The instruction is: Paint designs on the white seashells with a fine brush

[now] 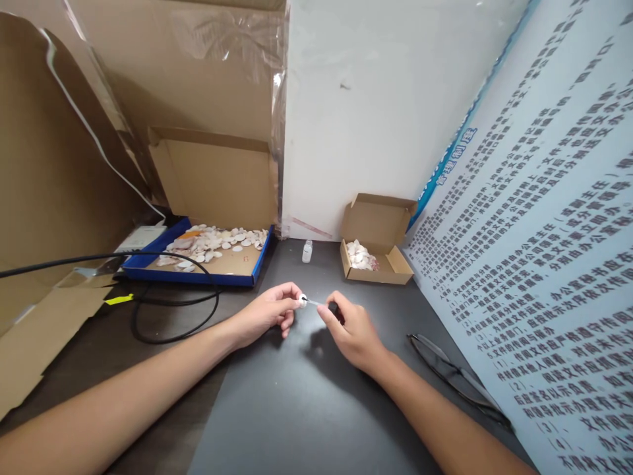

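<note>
Pinched between the thumb and fingers of my left hand (277,309) is a small white shell (302,301). My right hand (353,326) is closed around the black cap of a small applicator brush (312,302). The brush's thin pale stem points left, and its dark tip touches or nearly touches the shell; I cannot tell which. Both hands are over the grey mat. Beyond them a small clear bottle (307,252) with whitish contents stands upright near the wall.
Back left, a blue-edged box (232,280) holds many white shells. A small cardboard box (378,276) with shells stands back right. Black glasses (459,379) lie by the printed sheet (554,264). A black cable (217,303) loops at left beside a yellow tag (119,300).
</note>
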`<state>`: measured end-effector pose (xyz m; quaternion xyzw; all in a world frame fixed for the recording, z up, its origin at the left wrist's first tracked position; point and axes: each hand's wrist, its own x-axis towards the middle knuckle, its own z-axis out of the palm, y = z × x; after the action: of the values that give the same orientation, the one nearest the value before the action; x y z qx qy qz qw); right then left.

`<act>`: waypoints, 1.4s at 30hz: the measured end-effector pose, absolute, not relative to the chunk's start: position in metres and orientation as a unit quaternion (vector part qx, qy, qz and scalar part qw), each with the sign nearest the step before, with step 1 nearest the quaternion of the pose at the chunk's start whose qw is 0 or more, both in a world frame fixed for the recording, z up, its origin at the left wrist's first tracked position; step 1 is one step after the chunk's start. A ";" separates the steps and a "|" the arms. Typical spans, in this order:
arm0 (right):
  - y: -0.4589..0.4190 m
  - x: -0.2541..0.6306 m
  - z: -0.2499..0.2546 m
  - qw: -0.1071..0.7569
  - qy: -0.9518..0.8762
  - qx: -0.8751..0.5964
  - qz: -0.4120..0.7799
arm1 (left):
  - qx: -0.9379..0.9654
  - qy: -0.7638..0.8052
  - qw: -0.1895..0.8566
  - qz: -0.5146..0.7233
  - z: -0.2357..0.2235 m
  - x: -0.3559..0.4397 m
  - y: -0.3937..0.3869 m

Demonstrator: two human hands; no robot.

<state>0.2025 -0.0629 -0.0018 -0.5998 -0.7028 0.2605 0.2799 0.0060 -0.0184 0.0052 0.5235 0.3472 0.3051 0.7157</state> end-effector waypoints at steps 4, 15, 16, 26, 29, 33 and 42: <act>-0.062 0.203 -0.001 0.266 -0.694 -0.620 0.252 | 0.514 0.357 0.717 0.307 0.007 0.006 -0.019; -0.062 0.203 -0.001 0.272 -0.697 -0.612 0.256 | 0.516 0.356 0.716 0.306 0.008 0.006 -0.019; -0.063 0.203 0.000 0.276 -0.702 -0.603 0.260 | 0.516 0.353 0.717 0.307 0.007 0.006 -0.019; -0.060 0.205 0.000 0.227 -0.702 -0.626 0.254 | 0.518 0.343 0.717 0.315 0.006 0.005 -0.018; -0.060 0.206 0.000 0.206 -0.703 -0.633 0.250 | 0.522 0.344 0.713 0.317 0.004 0.006 -0.018; -0.060 0.206 0.002 0.191 -0.706 -0.631 0.260 | 0.525 0.349 0.708 0.318 0.001 0.007 -0.017; -0.061 0.207 0.000 0.211 -0.699 -0.618 0.290 | 0.510 0.360 0.700 0.347 0.002 0.007 -0.018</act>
<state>0.2068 -0.0608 -0.0002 -0.6181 -0.6995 0.2904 0.2106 0.0070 -0.0176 0.0022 0.5104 0.3597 0.3471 0.6997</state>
